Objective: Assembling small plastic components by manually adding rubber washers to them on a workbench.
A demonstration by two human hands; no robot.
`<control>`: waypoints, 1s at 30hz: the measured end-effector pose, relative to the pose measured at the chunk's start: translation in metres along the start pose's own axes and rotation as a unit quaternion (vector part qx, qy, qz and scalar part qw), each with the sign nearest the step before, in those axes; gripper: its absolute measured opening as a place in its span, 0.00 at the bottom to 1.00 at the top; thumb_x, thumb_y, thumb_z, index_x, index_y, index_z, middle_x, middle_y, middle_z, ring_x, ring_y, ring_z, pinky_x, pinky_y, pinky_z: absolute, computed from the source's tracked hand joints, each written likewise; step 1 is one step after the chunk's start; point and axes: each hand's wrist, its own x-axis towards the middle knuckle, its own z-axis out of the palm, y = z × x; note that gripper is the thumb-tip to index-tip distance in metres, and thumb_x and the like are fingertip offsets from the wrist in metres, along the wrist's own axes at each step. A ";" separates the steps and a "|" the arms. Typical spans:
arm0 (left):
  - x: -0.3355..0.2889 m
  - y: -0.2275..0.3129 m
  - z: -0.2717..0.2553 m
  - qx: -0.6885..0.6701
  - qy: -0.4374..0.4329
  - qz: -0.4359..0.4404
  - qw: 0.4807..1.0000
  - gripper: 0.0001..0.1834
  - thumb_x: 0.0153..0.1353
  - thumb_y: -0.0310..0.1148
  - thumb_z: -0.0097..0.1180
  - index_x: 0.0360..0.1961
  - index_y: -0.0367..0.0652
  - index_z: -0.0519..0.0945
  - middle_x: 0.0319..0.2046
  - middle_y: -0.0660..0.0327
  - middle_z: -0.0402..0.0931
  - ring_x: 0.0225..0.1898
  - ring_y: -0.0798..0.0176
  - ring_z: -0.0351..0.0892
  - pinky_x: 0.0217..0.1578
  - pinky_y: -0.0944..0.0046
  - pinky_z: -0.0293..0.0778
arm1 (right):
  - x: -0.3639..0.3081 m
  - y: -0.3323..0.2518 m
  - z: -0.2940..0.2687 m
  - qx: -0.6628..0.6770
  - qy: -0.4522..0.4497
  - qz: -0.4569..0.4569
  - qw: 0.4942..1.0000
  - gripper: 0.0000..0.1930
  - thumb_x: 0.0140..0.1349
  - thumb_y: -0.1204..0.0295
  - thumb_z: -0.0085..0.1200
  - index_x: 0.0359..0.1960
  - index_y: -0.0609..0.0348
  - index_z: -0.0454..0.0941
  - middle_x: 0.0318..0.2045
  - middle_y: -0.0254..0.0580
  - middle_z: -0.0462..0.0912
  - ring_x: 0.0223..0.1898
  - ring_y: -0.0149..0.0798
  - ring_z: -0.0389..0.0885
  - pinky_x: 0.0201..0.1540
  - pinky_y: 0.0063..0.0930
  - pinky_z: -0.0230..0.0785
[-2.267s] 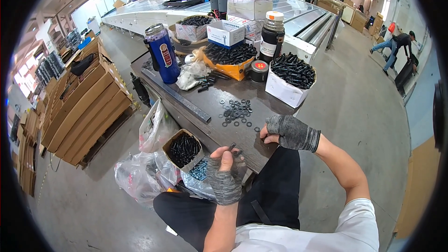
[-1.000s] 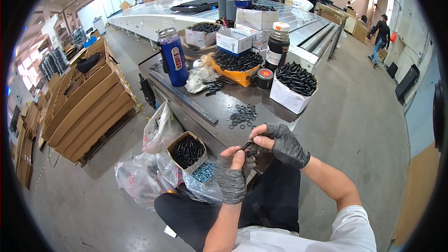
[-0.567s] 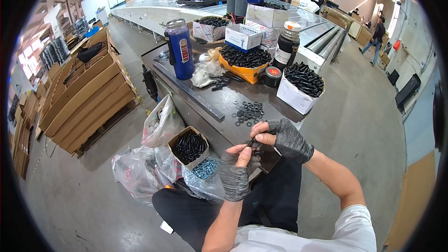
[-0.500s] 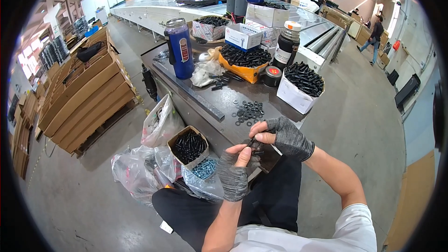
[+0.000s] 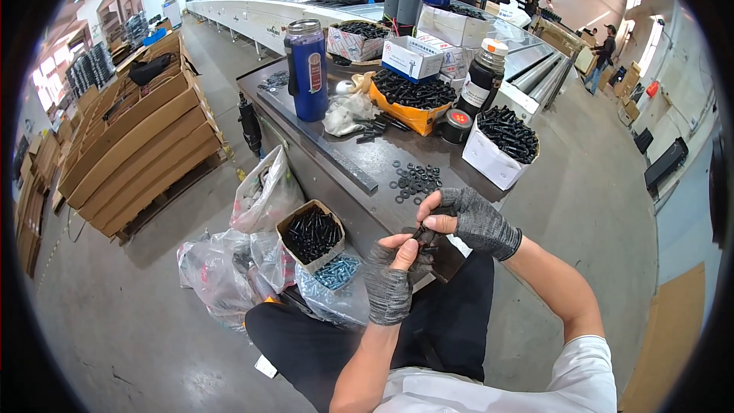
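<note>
My left hand, in a grey fingerless glove, is closed with thumb and finger pinching a small black screw. My right hand, gloved the same way, pinches at the upper end of that screw; its fingertips nearly meet the left ones. Further dark pieces show by the left palm, too small to make out. Just beyond the hands a cluster of black washers lies loose on the dark table. Left of my hands, a cardboard box full of black screws stands beside a plastic bag of bluish screws.
On the table stand a blue bottle, an orange box of black bolts, a white box of black bolts, a dark jar and a round tin. A metal bar lies along the edge. Stacked cardboard is at left.
Both hands keep their pinch on the screw, with barely any shift between them. The whole view has moved slightly. In the background a walking person has moved farther away.
</note>
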 end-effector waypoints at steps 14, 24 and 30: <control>0.003 -0.006 -0.032 -0.015 0.039 0.079 0.996 0.10 0.65 0.31 0.63 0.44 0.37 0.81 0.37 0.61 0.82 0.38 0.69 0.79 0.42 0.69 0.75 | 0.005 -0.017 0.044 -0.169 0.043 -0.124 0.977 0.10 0.63 0.71 0.59 0.44 0.60 0.81 0.37 0.45 0.79 0.42 0.43 0.79 0.48 0.35 0.71; -0.008 -0.006 -0.079 0.029 0.055 0.080 0.995 0.10 0.63 0.30 0.65 0.43 0.37 0.83 0.36 0.63 0.82 0.37 0.71 0.78 0.41 0.70 0.74 | 0.003 -0.037 0.090 -0.245 -0.029 -0.041 0.968 0.15 0.60 0.71 0.62 0.48 0.60 0.79 0.33 0.43 0.81 0.34 0.41 0.82 0.39 0.33 0.73; -0.018 -0.015 -0.122 0.032 0.089 0.050 0.994 0.10 0.64 0.30 0.64 0.44 0.37 0.83 0.36 0.62 0.82 0.37 0.70 0.78 0.41 0.69 0.74 | 0.006 0.000 0.152 -0.257 0.073 -0.115 0.957 0.12 0.58 0.79 0.61 0.44 0.62 0.79 0.32 0.49 0.82 0.35 0.46 0.82 0.39 0.34 0.74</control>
